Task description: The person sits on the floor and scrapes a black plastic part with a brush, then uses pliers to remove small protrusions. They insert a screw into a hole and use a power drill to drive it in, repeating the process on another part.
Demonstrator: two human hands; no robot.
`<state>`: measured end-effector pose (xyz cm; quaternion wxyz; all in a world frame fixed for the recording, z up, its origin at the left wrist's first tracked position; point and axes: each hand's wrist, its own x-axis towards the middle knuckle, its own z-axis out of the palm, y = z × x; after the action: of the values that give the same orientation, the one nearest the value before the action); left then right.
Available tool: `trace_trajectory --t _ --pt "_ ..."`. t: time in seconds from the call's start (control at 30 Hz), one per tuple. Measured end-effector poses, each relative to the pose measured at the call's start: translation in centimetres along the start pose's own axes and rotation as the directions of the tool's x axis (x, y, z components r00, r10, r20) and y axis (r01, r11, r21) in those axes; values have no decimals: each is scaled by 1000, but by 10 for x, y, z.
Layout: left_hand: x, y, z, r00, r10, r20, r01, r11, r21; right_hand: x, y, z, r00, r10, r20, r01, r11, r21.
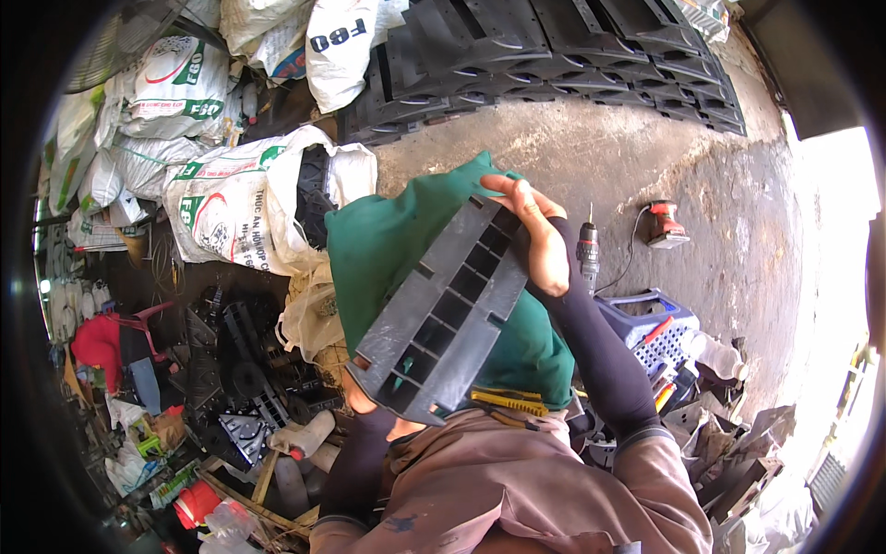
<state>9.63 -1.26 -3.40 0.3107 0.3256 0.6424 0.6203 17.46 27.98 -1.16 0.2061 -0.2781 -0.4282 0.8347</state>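
Head view: the slotted black panel is slanting from one to seven o'clock over green cloth. The right hand is clasping its upper end; the left hand, grip mostly hidden and indeterminable, is presumably supporting the lower.

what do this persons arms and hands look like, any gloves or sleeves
The right hand looks bare, with no glove; the left hand is mostly hidden, but its visible part is bare too. Snug, dark purplish sleeves cover both forearms, below looser brownish shirt sleeves; the right one ends in a darker hem.
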Motion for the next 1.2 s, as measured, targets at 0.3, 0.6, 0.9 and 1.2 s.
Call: trace_trajectory --t 0.3,0.6,0.9,1.2 --pt "15 -4 7 799 599 -57 -483 695 533 -14 -1 -1 998 -9 -69 15 996 88" --pt "-42 -37 -18 857 450 -252 -170 708 685 -28 41 38 909 -154 -387 221 966 136" --pt "-11 5 -11 949 153 -277 -65 951 304 -36 44 38 806 -557 -199 508 824 -249" --pt "20 26 -21 947 -189 -258 144 972 -184 -61 48 40 975 -171 -141 104 915 -389"
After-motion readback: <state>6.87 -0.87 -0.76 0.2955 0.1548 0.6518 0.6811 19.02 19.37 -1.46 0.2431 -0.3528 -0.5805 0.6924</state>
